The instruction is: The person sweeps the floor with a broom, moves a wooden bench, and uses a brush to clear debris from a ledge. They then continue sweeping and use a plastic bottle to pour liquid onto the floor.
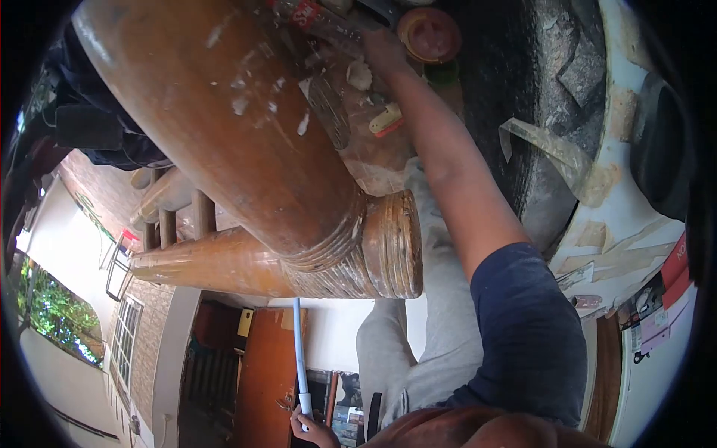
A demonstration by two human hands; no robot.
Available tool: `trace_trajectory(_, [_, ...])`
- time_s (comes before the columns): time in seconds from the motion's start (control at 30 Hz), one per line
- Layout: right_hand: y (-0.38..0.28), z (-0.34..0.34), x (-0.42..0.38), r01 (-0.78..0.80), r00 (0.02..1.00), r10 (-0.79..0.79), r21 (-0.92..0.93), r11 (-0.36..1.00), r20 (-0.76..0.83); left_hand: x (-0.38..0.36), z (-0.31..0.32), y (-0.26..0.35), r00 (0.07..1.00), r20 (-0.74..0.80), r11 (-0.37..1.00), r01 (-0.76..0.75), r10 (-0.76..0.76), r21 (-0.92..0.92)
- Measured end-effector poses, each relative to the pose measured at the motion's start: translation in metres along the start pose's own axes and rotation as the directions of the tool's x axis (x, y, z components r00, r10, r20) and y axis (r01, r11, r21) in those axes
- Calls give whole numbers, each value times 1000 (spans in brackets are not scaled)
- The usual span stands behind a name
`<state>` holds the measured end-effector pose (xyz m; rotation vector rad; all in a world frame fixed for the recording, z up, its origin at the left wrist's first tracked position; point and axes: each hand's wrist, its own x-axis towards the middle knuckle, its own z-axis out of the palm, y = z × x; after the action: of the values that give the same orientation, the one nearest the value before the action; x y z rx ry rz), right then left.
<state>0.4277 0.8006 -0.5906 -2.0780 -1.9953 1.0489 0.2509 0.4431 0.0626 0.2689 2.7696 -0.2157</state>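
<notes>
A clear plastic bottle (pixel 321 22) with a red label lies at the top, its end in my right hand (pixel 382 51); the fingertips are hard to make out. Low in the view, my left hand (pixel 315 431) is wrapped round the thick end of a pale blue rod (pixel 300 347), whose other end passes behind the wood. Large brown wooden pieces (pixel 239 142) with pale smears meet at a ringed, ridged end (pixel 392 246) in the centre. Near my right forearm are a scraper (pixel 386 119) with a pale handle and a round reddish container (pixel 429 35).
A black, rough-surfaced round object (pixel 515 112) stands right of my forearm, with a strip of translucent tape (pixel 553 153) beside it. Wooden slats (pixel 168 213) show at left. An orange-brown door (pixel 265 369) and a barred window (pixel 128 340) appear lower left.
</notes>
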Motion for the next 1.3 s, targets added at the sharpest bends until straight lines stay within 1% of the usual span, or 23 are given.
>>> trace_trajectory(0.03, [3,4,-4,0,998,1,-9,1000,65,41,-22,-35,839,327,899,423,-435,109])
trace_trajectory(0.07, [7,7,-8,6,998,-6,-8,1000,63,82,-44,-69,408,549,672,578,-729,463])
trace_trajectory(0.13, [13,13,-12,-33,999,33,36,999,13,2,-1,-26,877,243,910,404,-415,94])
trace_trajectory(0.17, [12,15,-11,-31,999,31,36,999,16,-15,10,-11,975,1,974,221,-222,-38])
trace_trajectory(0.23, [9,19,-14,-242,961,263,204,949,-82,-16,9,-2,973,32,973,229,-230,32])
trace_trajectory(0.33, [14,60,-1,-329,899,415,414,848,-136,-18,14,-3,925,-15,904,373,-379,210])
trace_trajectory(0.4, [15,72,16,-347,875,480,607,715,-67,-15,23,-41,968,-168,979,-170,187,115])
trace_trajectory(0.47, [12,73,24,-378,874,472,770,514,114,-5,1,-84,995,-57,968,-66,82,242])
trace_trajectory(0.5, [14,75,17,-419,858,469,814,402,210,-6,18,-82,962,-226,987,-143,155,71])
trace_trajectory(0.57, [5,66,17,-498,805,462,847,185,373,-13,23,-10,974,-141,980,159,-175,-119])
trace_trajectory(0.6, [7,66,12,-528,781,453,841,114,429,-5,27,-20,930,-244,954,-233,275,188])
trace_trajectory(0.63, [11,63,8,-551,762,443,832,62,472,-3,26,-28,908,-244,923,-274,341,269])
trace_trajectory(0.67, [26,63,4,-572,747,432,820,31,505,-1,25,-34,881,-244,884,-310,405,349])
trace_trajectory(0.8, [49,56,7,-642,708,379,766,-8,597,-3,26,-19,988,-152,996,-16,2,-88])
trace_trajectory(0.87, [35,58,5,-665,694,365,747,-6,621,6,22,-6,988,-148,989,29,-51,-148])
trace_trajectory(0.93, [33,40,-7,-657,687,385,753,-35,617,1,30,-24,979,-204,993,-37,14,-112])
trace_trajectory(1.0, [58,32,-20,-627,680,431,775,-80,594,-4,30,-25,944,-228,969,-217,240,122])
trace_trajectory(1.07, [88,29,-42,-561,677,488,816,-142,550,-7,38,-45,940,-219,965,-250,260,72])
trace_trajectory(1.1, [92,31,-54,-529,686,496,833,-163,532,-17,32,-51,993,-119,997,16,-25,-75])
trace_trajectory(1.13, [103,46,-56,-496,692,484,840,-219,535,-18,38,-36,970,-179,981,-181,167,-67])
trace_trajectory(1.2, [72,-1,-71,-464,688,616,885,-36,385,-26,36,-65,991,-134,999,-11,7,-32])
trace_trajectory(1.23, [64,-11,-69,-452,665,667,892,2,335,-26,35,-84,992,-114,998,-64,60,-28])
trace_trajectory(1.3, [49,-41,-74,-490,662,604,866,-100,445,-26,38,-91,992,-125,974,-59,32,-219])
